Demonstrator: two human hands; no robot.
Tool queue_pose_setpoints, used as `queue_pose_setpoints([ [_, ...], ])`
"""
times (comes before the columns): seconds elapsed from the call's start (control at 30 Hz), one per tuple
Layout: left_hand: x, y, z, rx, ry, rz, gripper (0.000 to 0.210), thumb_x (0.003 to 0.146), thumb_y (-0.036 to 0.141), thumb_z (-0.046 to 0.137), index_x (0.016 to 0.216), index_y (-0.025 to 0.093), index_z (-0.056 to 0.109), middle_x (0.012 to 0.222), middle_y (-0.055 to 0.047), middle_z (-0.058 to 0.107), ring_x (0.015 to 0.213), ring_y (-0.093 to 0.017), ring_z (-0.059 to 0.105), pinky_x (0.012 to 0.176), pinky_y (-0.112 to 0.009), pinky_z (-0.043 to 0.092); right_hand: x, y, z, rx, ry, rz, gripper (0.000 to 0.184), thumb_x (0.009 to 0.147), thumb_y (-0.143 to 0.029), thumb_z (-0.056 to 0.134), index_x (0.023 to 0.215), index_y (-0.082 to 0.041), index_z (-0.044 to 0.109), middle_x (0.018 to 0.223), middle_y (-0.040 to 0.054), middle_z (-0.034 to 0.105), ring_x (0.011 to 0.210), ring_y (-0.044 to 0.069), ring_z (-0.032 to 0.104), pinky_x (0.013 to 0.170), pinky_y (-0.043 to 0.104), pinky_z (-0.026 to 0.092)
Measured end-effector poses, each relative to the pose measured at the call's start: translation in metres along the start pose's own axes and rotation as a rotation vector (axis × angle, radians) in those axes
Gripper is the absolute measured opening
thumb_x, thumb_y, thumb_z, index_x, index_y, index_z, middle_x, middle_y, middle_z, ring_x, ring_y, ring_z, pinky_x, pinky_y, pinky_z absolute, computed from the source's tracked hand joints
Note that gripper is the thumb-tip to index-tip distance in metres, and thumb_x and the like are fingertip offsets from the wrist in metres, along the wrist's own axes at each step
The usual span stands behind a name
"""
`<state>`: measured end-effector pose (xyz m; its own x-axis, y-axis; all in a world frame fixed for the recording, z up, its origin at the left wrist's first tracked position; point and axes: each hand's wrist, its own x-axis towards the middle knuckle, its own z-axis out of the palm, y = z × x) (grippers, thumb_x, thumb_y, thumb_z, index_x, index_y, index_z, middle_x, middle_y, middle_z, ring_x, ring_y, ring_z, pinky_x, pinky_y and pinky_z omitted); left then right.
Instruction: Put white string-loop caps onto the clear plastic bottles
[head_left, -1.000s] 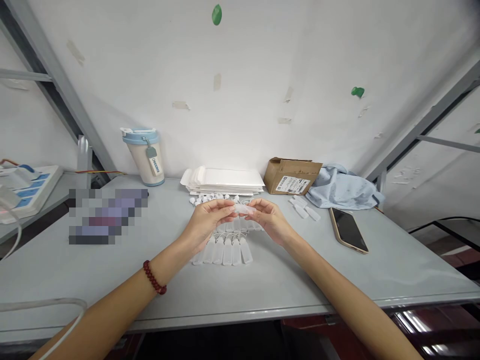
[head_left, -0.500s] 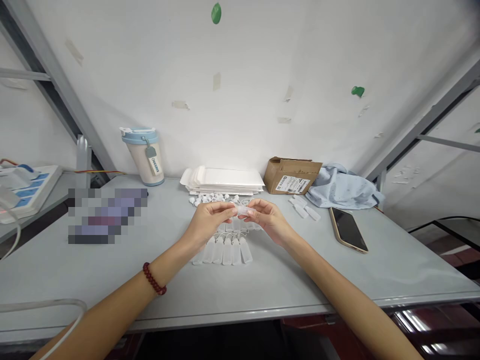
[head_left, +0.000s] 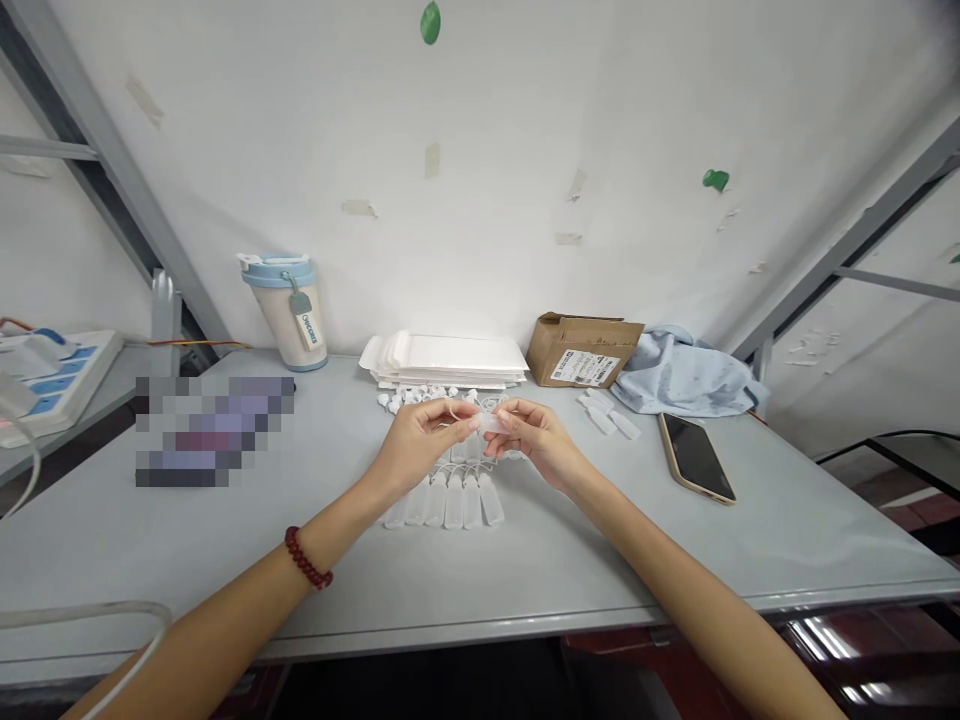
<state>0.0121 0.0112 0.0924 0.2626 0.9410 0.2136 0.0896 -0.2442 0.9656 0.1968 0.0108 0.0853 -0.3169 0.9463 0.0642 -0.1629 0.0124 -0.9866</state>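
The left hand's (head_left: pixel 420 440) fingertips have edged toward the right hand (head_left: pixel 544 440), so both closely pinch one translucent tag (head_left: pixel 491 424) at its ends, above the table's (head_left: pixel 555 580) middle. Corded tags (head_left: pixel 454 502) lie nearer the front edge, partly hidden; white caps (head_left: pixel 394 401) and flat packaging (head_left: pixel 465 355) sit toward the back edge.

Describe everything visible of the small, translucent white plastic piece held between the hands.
The small, translucent white piece is narrow and looks like plastic. It lies roughly sideways, raised above the gray table, pinched by the left hand at one end and the right hand at the other. Fingers cover both ends, hiding its full shape.
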Motion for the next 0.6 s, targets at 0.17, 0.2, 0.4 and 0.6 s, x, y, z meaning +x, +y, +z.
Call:
queue_pose_setpoints([
  [0.17,-0.0007,0.0074,-0.0010,0.082,-0.038,-0.016,0.019,0.076,0.035,0.063,0.082,0.018,0.070,0.077,-0.001,0.067,0.071,-0.014,0.059,0.064,-0.024,0.048,-0.0009,0.0008,0.0009,-0.081,0.003,-0.016,0.027,0.076,-0.043,0.065,0.080,-0.017,0.056,0.067,0.0010,0.066,0.055,0.014,0.064,0.054,0.026,0.046],
  [0.2,-0.0005,0.0084,-0.0011,0.085,-0.043,-0.027,0.018,0.076,0.034,0.063,0.081,0.018,0.069,0.075,-0.001,0.067,0.069,-0.014,0.058,0.062,-0.023,0.047,-0.0011,0.0009,0.0012,-0.102,0.006,-0.026,0.027,0.076,-0.042,0.065,0.080,-0.017,0.056,0.066,0.0008,0.066,0.055,0.014,0.064,0.055,0.026,0.046],
  [0.4,0.0003,0.0092,-0.0006,0.048,-0.036,-0.093,0.016,0.076,0.031,0.062,0.080,0.018,0.069,0.068,0.000,0.064,0.068,-0.014,0.061,0.059,-0.022,0.046,-0.0025,0.0024,0.0036,-0.189,-0.015,-0.063,0.026,0.077,-0.041,0.063,0.083,-0.018,0.055,0.067,0.0013,0.065,0.057,0.015,0.064,0.055,0.027,0.046],
  [0.6,-0.0010,0.0066,0.0020,0.056,0.004,-0.165,0.020,0.075,0.034,0.062,0.076,0.015,0.066,0.060,0.001,0.062,0.061,-0.014,0.060,0.060,-0.024,0.047,-0.0061,0.0089,0.0057,-0.704,0.049,-0.362,0.030,0.079,-0.038,0.062,0.102,-0.020,0.053,0.067,0.0000,0.064,0.062,0.016,0.063,0.060,0.027,0.047],
])
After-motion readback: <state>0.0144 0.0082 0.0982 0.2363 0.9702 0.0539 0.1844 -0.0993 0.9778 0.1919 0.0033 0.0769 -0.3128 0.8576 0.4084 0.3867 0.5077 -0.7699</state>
